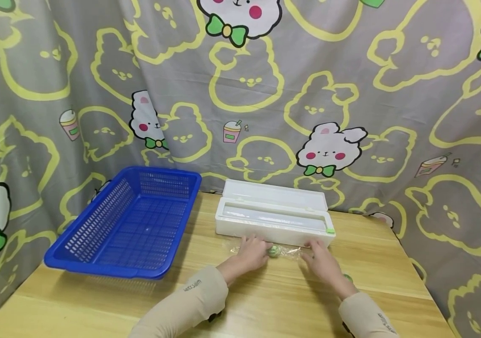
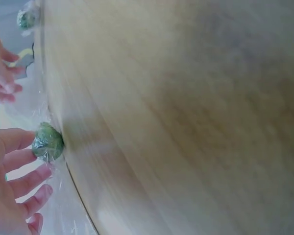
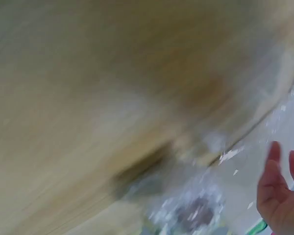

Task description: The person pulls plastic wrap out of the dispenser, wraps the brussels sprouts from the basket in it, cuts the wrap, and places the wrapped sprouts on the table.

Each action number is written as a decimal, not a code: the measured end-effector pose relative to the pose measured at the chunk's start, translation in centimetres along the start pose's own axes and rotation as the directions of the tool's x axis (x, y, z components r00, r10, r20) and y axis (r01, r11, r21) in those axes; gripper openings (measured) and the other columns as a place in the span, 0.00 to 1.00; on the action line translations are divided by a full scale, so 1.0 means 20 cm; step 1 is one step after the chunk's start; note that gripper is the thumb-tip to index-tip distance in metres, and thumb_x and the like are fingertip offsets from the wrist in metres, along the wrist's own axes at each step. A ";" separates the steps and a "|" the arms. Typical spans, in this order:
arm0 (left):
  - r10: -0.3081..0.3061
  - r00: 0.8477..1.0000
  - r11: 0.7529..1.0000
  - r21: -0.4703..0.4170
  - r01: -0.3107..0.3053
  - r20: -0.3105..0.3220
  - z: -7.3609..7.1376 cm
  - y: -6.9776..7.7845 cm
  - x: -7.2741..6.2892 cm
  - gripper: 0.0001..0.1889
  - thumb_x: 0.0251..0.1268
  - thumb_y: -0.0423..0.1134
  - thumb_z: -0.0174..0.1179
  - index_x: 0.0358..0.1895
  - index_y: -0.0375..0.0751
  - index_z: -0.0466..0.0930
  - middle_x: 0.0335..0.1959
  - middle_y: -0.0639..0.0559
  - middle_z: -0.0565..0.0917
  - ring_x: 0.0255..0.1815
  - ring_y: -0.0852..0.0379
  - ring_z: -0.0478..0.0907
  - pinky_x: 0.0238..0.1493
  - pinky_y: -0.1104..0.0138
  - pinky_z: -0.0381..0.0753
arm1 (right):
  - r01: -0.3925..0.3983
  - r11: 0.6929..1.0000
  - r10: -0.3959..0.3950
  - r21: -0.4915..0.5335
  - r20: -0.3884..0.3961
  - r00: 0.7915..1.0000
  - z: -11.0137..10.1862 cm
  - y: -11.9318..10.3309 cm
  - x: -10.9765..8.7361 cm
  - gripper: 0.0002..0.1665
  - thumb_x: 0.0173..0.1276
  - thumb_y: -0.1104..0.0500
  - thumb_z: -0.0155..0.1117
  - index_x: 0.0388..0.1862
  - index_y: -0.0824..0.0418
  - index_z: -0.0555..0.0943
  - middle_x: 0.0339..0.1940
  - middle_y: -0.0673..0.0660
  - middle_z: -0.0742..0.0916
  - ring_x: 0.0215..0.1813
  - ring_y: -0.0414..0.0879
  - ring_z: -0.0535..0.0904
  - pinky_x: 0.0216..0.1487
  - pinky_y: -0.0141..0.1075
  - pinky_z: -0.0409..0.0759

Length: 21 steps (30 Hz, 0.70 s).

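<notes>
Close in front of the white cling-film box [image 1: 274, 234], my left hand [image 1: 254, 253] has its thumb and index finger at a small round green vegetable [image 1: 273, 251], pinching its side while the other fingers spread. Clear film [image 2: 49, 196] clings around the vegetable and stretches along the box front. My right hand [image 1: 322, 266] is at the box's right end, fingers apart and nothing gripped, beside the film's right stretch [image 1: 293, 252]. Another green piece [image 1: 347, 278] shows partly behind the right wrist; in the left wrist view this film-wrapped piece [image 2: 27, 18] lies beyond the right hand.
The box lid [image 1: 274, 193] stands raised at the back, and a bright green tab [image 1: 330, 231] sits at its right end. A blue plastic basket [image 1: 185, 225] occupies the left of the wooden table [image 1: 265, 305]. A patterned curtain [image 1: 257, 126] hangs behind.
</notes>
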<state>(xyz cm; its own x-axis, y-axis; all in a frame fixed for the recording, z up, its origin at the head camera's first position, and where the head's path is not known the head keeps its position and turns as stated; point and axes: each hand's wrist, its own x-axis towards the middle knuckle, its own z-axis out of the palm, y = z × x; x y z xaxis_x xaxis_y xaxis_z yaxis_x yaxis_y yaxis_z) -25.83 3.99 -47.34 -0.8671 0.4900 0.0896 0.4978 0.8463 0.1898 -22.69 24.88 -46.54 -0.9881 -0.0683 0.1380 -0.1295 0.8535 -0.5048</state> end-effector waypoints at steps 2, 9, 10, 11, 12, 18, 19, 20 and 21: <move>0.003 1.000 1.000 -0.005 -0.003 0.000 0.00 0.00 0.00 0.20 0.53 0.42 0.63 0.53 0.53 0.78 0.51 0.52 0.80 0.45 0.52 0.71 0.46 0.56 0.64 | -0.039 0.999 0.040 0.020 -0.034 0.999 -0.05 0.02 0.01 0.14 0.61 0.57 0.61 0.39 0.67 0.73 0.34 0.59 0.77 0.33 0.49 0.74 0.32 0.42 0.74; 0.021 1.000 0.999 -0.038 -0.021 -0.010 -0.01 -0.03 0.00 0.20 0.51 0.42 0.64 0.51 0.52 0.79 0.47 0.57 0.81 0.42 0.56 0.71 0.44 0.60 0.63 | -0.128 0.983 0.152 0.132 -0.186 0.971 -0.18 0.10 0.08 0.32 0.60 0.53 0.63 0.53 0.73 0.64 0.43 0.72 0.74 0.42 0.62 0.71 0.40 0.50 0.71; 0.023 1.000 0.999 -0.043 -0.024 -0.013 -0.01 -0.03 0.00 0.20 0.50 0.41 0.64 0.50 0.51 0.79 0.46 0.57 0.81 0.42 0.56 0.71 0.44 0.60 0.63 | -0.135 0.980 0.160 0.147 -0.175 0.971 -0.19 0.12 0.09 0.37 0.60 0.52 0.63 0.58 0.74 0.61 0.50 0.74 0.72 0.49 0.65 0.69 0.47 0.53 0.69; 0.024 1.000 0.999 -0.045 -0.025 -0.014 -0.01 -0.03 0.00 0.20 0.50 0.41 0.65 0.50 0.51 0.79 0.45 0.57 0.82 0.41 0.56 0.71 0.44 0.60 0.62 | -0.146 0.977 0.169 0.153 -0.157 0.973 -0.19 0.14 0.10 0.41 0.60 0.50 0.63 0.62 0.74 0.58 0.55 0.76 0.69 0.54 0.67 0.66 0.52 0.56 0.66; 0.025 1.000 0.999 -0.044 -0.026 -0.015 -0.02 -0.03 0.00 0.20 0.50 0.42 0.65 0.50 0.51 0.79 0.44 0.57 0.82 0.41 0.57 0.70 0.43 0.61 0.62 | -0.159 0.975 0.179 0.154 -0.127 0.976 -0.20 0.16 0.10 0.44 0.61 0.48 0.62 0.64 0.73 0.55 0.58 0.77 0.66 0.58 0.69 0.63 0.55 0.58 0.63; 0.038 0.999 0.999 -0.022 -0.039 -0.024 -0.02 -0.01 0.01 0.22 0.48 0.42 0.66 0.51 0.51 0.77 0.43 0.56 0.81 0.42 0.55 0.71 0.43 0.61 0.62 | -0.171 0.969 0.177 0.178 -0.020 0.984 -0.18 0.25 0.13 0.43 0.63 0.47 0.59 0.65 0.73 0.56 0.60 0.78 0.65 0.57 0.67 0.62 0.56 0.58 0.62; 0.040 0.999 0.999 -0.020 -0.041 -0.034 -0.02 0.00 0.01 0.23 0.48 0.42 0.66 0.52 0.51 0.76 0.43 0.56 0.81 0.43 0.55 0.71 0.44 0.61 0.62 | -0.163 0.969 0.171 0.185 -0.024 0.985 -0.18 0.26 0.13 0.42 0.63 0.48 0.60 0.65 0.73 0.57 0.59 0.77 0.66 0.57 0.67 0.63 0.56 0.58 0.63; 0.042 0.998 0.999 -0.021 -0.043 -0.049 -0.02 0.00 0.01 0.24 0.49 0.42 0.66 0.54 0.51 0.75 0.44 0.55 0.81 0.45 0.54 0.72 0.45 0.61 0.63 | -0.156 0.969 0.165 0.189 -0.032 0.986 -0.18 0.26 0.13 0.41 0.63 0.49 0.60 0.64 0.73 0.58 0.59 0.77 0.66 0.56 0.67 0.64 0.55 0.58 0.63; 0.049 0.996 0.999 -0.014 -0.050 -0.069 -0.03 0.01 0.02 0.25 0.49 0.43 0.66 0.55 0.51 0.74 0.45 0.54 0.80 0.47 0.53 0.72 0.47 0.60 0.65 | -0.152 0.969 0.162 0.194 -0.038 0.986 -0.17 0.27 0.14 0.40 0.63 0.50 0.60 0.64 0.73 0.59 0.59 0.77 0.67 0.56 0.67 0.64 0.55 0.57 0.64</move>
<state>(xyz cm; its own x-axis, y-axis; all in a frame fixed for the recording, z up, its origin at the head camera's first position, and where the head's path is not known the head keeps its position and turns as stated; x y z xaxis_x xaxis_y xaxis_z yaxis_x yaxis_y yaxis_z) -26.06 4.19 -46.76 -0.8408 0.5154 0.1659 0.5404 0.8177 0.1984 -25.77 31.06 -45.89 -0.9921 0.0909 0.0863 0.0087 0.7371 -0.6757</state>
